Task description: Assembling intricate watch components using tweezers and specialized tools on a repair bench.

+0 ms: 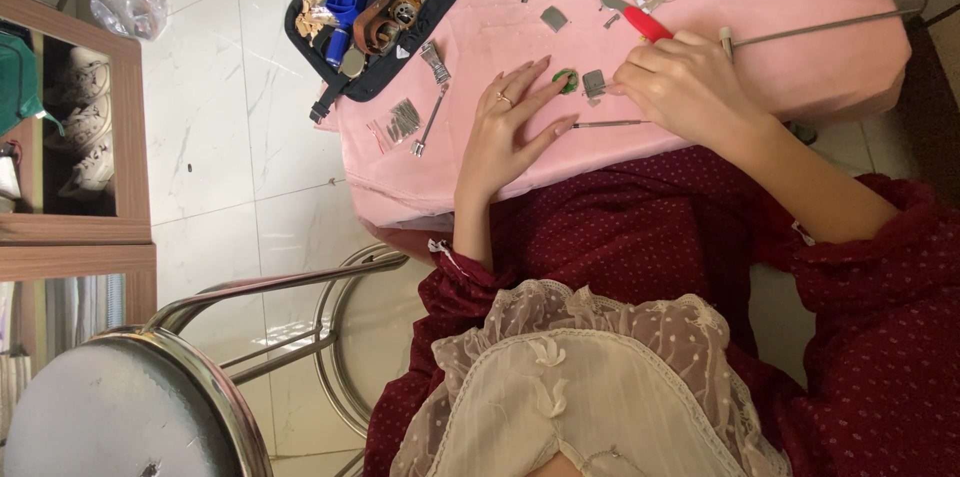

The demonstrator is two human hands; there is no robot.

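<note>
Both hands rest on a pink-covered table [800,77] in the upper centre of the frame. Left hand [510,132] lies flat, fingers spread wide, w/ a ring on one finger; its fingertips touch a small green round part [566,80]. Right hand [685,82] sits just right of that part, fingers curled narrow around a thin tool whose tip points left toward a small grey metal piece [594,84], which lies between the two hands, touching or nearly touching the green part; can't tell which. A red-handled tool [645,23] lies just above the right hand, long axis running upper left to lower right. A thin metal rod [608,124] lies horizontally below the hands. Black tool pouch [385,12] sits well apart, upper left.
</note>
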